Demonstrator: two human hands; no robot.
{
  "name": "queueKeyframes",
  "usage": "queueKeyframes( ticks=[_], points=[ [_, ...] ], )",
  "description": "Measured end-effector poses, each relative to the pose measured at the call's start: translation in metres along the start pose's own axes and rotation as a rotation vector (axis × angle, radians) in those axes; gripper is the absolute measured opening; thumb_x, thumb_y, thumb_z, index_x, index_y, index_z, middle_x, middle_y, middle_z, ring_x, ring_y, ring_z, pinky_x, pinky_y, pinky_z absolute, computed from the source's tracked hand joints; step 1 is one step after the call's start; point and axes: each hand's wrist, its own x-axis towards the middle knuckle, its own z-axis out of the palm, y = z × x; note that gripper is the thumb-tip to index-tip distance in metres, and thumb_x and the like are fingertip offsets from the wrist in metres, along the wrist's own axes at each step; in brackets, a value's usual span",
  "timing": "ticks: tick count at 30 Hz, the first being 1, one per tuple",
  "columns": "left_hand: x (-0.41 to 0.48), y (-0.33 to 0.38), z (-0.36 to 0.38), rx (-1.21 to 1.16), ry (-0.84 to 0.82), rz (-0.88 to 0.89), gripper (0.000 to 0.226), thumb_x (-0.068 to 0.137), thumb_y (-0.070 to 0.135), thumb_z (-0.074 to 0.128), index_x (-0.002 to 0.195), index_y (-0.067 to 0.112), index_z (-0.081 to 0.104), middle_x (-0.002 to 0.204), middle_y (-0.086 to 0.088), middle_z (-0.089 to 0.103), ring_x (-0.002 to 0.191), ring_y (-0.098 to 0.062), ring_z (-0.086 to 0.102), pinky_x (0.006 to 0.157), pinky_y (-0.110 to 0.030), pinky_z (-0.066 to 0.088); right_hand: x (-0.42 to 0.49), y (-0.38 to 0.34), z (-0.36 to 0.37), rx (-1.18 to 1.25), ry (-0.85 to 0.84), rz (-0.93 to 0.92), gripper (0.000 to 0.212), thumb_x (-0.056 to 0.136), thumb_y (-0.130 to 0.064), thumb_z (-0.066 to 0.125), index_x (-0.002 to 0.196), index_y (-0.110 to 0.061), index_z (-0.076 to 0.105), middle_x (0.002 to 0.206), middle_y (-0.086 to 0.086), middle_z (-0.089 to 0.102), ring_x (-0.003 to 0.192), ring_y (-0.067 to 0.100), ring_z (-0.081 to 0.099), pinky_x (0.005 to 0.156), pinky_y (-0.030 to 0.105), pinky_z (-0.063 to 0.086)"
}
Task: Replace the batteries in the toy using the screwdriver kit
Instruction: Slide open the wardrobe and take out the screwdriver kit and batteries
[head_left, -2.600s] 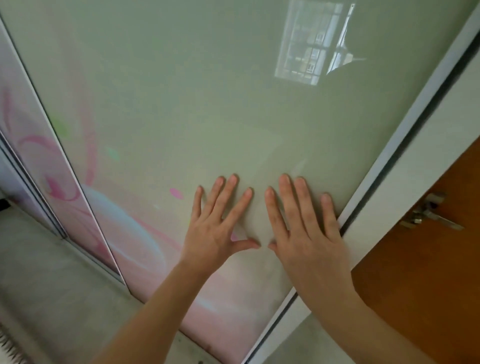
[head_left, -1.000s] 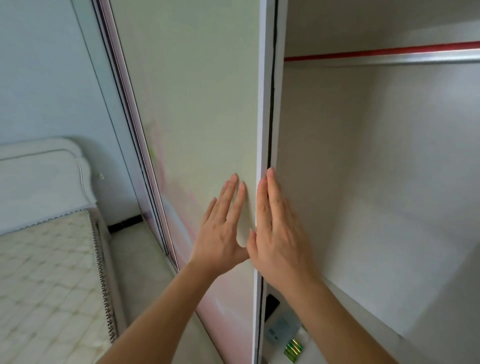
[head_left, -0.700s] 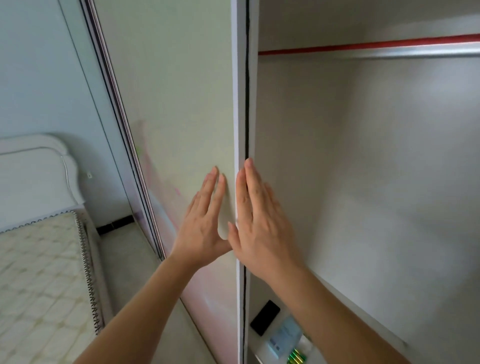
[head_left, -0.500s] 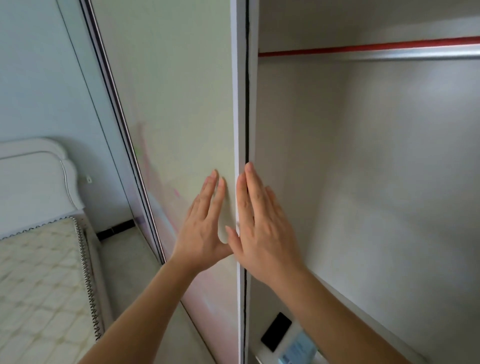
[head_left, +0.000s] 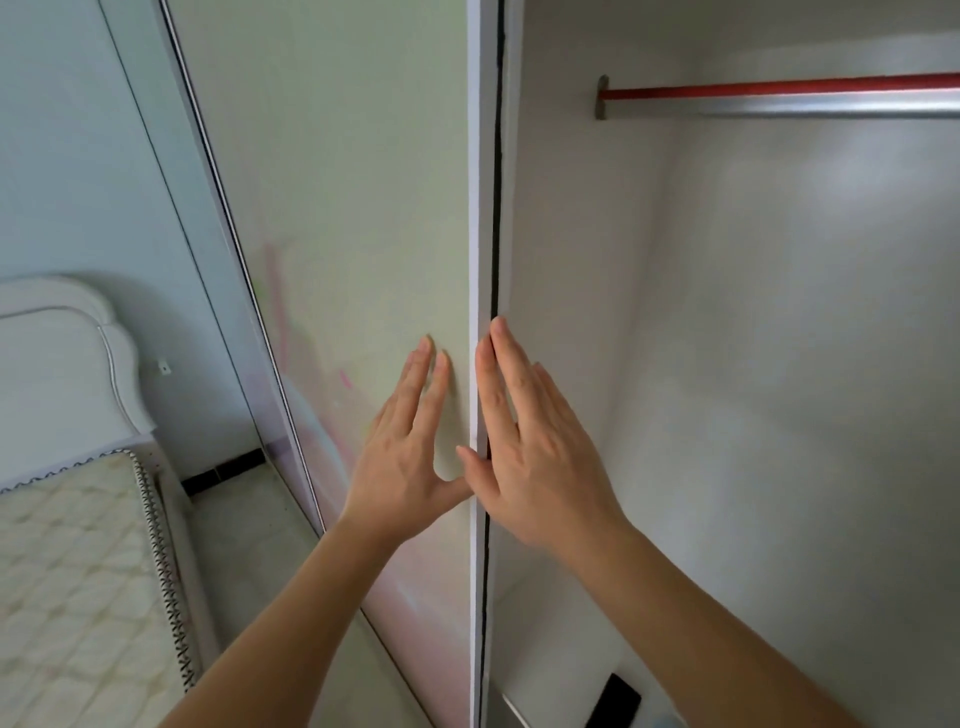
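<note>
- My left hand (head_left: 405, 457) lies flat on the door (head_left: 353, 182), right hand (head_left: 540, 467) at its edge; fingers straight, holding nothing.
- I fear the right fingers (head_left: 511, 374) get pinched if it slides back.

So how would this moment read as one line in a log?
left hand: flat on sliding door | right hand: flat against door edge | wardrobe interior: exposed, hanging rail, dark object low down

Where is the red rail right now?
In the head view, the rail runs across the upper right inside the wardrobe, high above the right hand flat against the door edge.
</note>
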Motion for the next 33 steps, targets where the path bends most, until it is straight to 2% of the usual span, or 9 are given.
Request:
queueKeyframes(
  ticks=[3, 10, 14, 18, 22, 25, 27, 30, 33],
  points=[
    [0.007, -0.025, -0.001, -0.022, -0.003, -0.007, 0.094, 0.094, 0.062, 0.046, 0.155, -0.002, 0.014, 0.165, -0.02, 0.011, 0.154, -0.029, 0.013, 0.114, -0.054, 0.037, 0.02, -0.005, 0.015, 0.008, -0.013, -0.006, 0.082, 0.099, -0.041, 0.044, 0.157, -0.003, 0.001, 0.166, 0.014, -0.009, 0.154, 0.023, 0.007, 0.119, 0.043, 0.029],
    [0.013, -0.064, -0.003, 0.02, -0.017, -0.04, 0.096, 0.093, 0.066, 0.045, 0.157, 0.002, 0.011, 0.167, -0.015, 0.007, 0.154, -0.025, 0.013, 0.116, -0.05, 0.036, 0.051, -0.01, 0.04, -0.023, -0.058, -0.036, 0.084, 0.098, -0.041, 0.047, 0.157, -0.003, 0.0, 0.165, 0.014, -0.011, 0.154, 0.023, 0.003, 0.12, 0.042, 0.028],
    [0.018, -0.077, -0.008, 0.055, -0.037, -0.069, 0.099, 0.087, 0.057, 0.055, 0.158, 0.007, 0.007, 0.168, -0.01, 0.003, 0.154, -0.022, 0.014, 0.115, -0.047, 0.038, 0.062, -0.013, 0.046, -0.034, -0.06, -0.028, 0.084, 0.098, -0.04, 0.048, 0.157, -0.004, 0.002, 0.166, 0.014, -0.008, 0.154, 0.024, 0.005, 0.12, 0.045, 0.028],
    [0.018, -0.08, -0.012, 0.13, -0.036, -0.146, 0.098, 0.086, 0.057, 0.052, 0.159, 0.012, 0.003, 0.169, -0.002, -0.002, 0.155, -0.014, 0.008, 0.119, -0.036, 0.027, 0.061, -0.014, 0.05, -0.04, -0.089, -0.08, 0.076, 0.1, -0.037, 0.043, 0.157, -0.005, 0.003, 0.166, 0.012, -0.006, 0.154, 0.023, 0.0, 0.121, 0.045, 0.023],
    [0.002, -0.059, -0.007, 0.13, 0.017, -0.188, 0.094, 0.091, 0.037, 0.068, 0.16, 0.015, 0.009, 0.168, -0.002, 0.006, 0.155, -0.015, 0.009, 0.121, -0.04, 0.025, 0.038, -0.003, 0.045, -0.022, -0.107, -0.102, 0.071, 0.102, -0.035, 0.041, 0.157, -0.005, 0.009, 0.167, 0.011, 0.002, 0.154, 0.023, 0.003, 0.123, 0.043, 0.021],
    [-0.027, -0.028, 0.006, 0.078, 0.064, -0.11, 0.082, 0.091, 0.028, 0.068, 0.156, 0.007, 0.023, 0.165, -0.012, 0.019, 0.153, -0.024, 0.019, 0.121, -0.042, 0.027, 0.002, 0.013, 0.041, -0.037, -0.107, -0.037, 0.07, 0.101, -0.034, 0.042, 0.157, -0.007, 0.012, 0.166, 0.011, 0.009, 0.154, 0.023, 0.008, 0.123, 0.043, 0.022],
    [-0.052, -0.007, 0.021, 0.051, 0.012, -0.038, 0.077, 0.09, 0.025, 0.067, 0.154, 0.007, 0.029, 0.162, -0.015, 0.027, 0.151, -0.028, 0.024, 0.117, -0.051, 0.033, -0.034, 0.026, 0.043, -0.06, -0.132, 0.038, 0.07, 0.099, -0.033, 0.045, 0.157, -0.007, 0.017, 0.165, 0.011, 0.015, 0.153, 0.024, 0.014, 0.122, 0.043, 0.024],
    [-0.088, 0.023, 0.052, 0.013, -0.152, 0.011, 0.075, 0.091, 0.029, 0.065, 0.155, 0.014, 0.029, 0.161, -0.011, 0.031, 0.151, -0.026, 0.025, 0.114, -0.056, 0.035, -0.103, 0.046, 0.049, -0.101, -0.206, 0.174, 0.067, 0.097, -0.033, 0.046, 0.156, -0.01, 0.023, 0.163, 0.011, 0.023, 0.151, 0.026, 0.02, 0.122, 0.042, 0.025],
    [-0.118, 0.051, 0.085, 0.009, -0.345, -0.011, 0.07, 0.095, 0.043, 0.049, 0.157, 0.021, 0.025, 0.163, -0.005, 0.028, 0.152, -0.024, 0.022, 0.117, -0.055, 0.032, -0.178, 0.056, 0.051, -0.148, -0.305, 0.307, 0.065, 0.096, -0.036, 0.047, 0.153, -0.01, 0.032, 0.159, 0.014, 0.033, 0.148, 0.031, 0.03, 0.118, 0.046, 0.032]
  ],
)
